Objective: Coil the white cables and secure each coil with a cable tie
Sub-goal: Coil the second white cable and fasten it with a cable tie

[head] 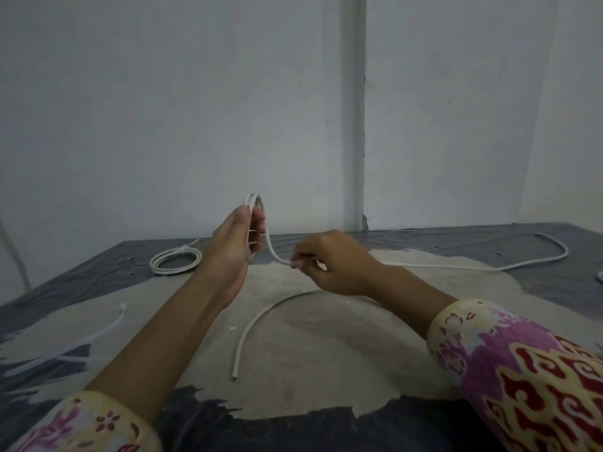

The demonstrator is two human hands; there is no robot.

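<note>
My left hand point(233, 247) is raised above the table and holds upright loops of a white cable point(272, 246). My right hand point(332, 262) pinches the same cable just right of the loops. From that pinch the cable trails right across the table to a wide bend point(551, 252) near the far right edge. A loose curved piece of white cable point(257, 321) lies in front of my hands. A finished white coil point(176, 258), tied with a cable tie, rests at the back left. Thin white cable ties point(98, 334) lie at the near left.
The table point(326, 370) has a worn pale middle and a dark grey covering around it. A grey-white wall point(195, 109) with a vertical pipe stands right behind the table. A small white object point(599, 275) shows at the right edge.
</note>
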